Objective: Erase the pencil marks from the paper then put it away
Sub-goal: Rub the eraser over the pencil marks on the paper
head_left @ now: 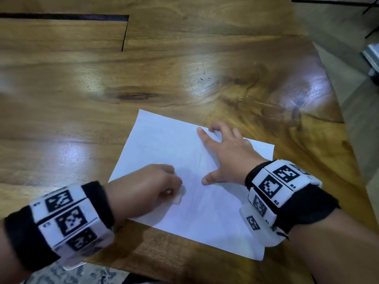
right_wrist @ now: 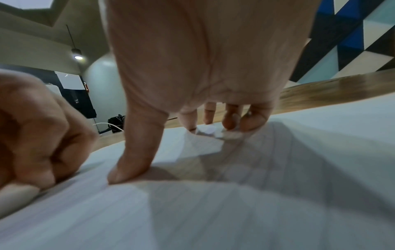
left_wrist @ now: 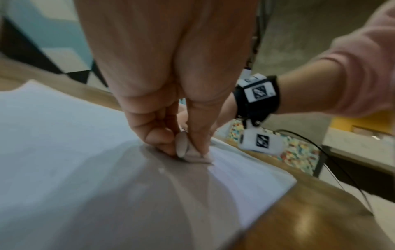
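Flat white sheet of paper lying near the right end of the shiny brown wooden counter. Left hand pinching a small pale eraser, rubbing faint marks. Right hand spread open, pressing to stop sliding.
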Demonstrator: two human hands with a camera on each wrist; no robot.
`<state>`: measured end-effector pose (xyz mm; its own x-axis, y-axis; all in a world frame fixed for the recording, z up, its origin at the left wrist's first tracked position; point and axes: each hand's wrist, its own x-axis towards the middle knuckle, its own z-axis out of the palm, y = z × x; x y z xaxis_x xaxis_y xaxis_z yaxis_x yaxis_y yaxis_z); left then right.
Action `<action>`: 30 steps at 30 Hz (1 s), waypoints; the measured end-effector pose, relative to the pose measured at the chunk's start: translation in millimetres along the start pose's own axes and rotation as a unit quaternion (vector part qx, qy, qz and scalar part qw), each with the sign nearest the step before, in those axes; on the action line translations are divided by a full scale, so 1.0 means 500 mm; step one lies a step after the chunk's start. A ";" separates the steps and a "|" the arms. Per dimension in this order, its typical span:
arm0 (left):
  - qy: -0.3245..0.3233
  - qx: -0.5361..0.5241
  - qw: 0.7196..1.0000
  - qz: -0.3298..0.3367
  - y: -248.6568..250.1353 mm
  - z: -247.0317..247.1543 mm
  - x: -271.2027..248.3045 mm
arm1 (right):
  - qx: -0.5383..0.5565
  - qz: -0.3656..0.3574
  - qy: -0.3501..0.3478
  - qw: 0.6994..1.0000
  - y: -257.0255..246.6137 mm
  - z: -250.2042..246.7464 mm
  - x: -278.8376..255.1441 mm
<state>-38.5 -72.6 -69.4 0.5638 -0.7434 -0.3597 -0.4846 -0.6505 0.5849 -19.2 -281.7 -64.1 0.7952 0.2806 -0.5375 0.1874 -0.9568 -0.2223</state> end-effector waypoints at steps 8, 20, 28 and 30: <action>0.132 0.042 0.990 -0.030 -0.017 -0.044 0.084 | -0.003 0.003 0.002 1.000 -0.003 0.000 0.000; 0.116 0.018 0.993 0.001 -0.015 -0.033 0.058 | -0.003 0.002 0.003 1.000 -0.001 0.001 -0.001; -0.007 -0.053 0.999 0.009 -0.006 0.006 -0.038 | 0.012 -0.001 0.005 1.000 0.001 0.001 -0.002; 0.038 -0.040 0.998 0.022 -0.002 -0.008 -0.007 | 0.009 0.000 0.006 1.000 0.000 0.001 -0.001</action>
<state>-37.3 -68.5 -65.9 0.5934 -0.7555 -0.2777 -0.4572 -0.6003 0.6562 -20.1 -282.0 -64.3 0.8018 0.2798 -0.5281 0.1766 -0.9551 -0.2378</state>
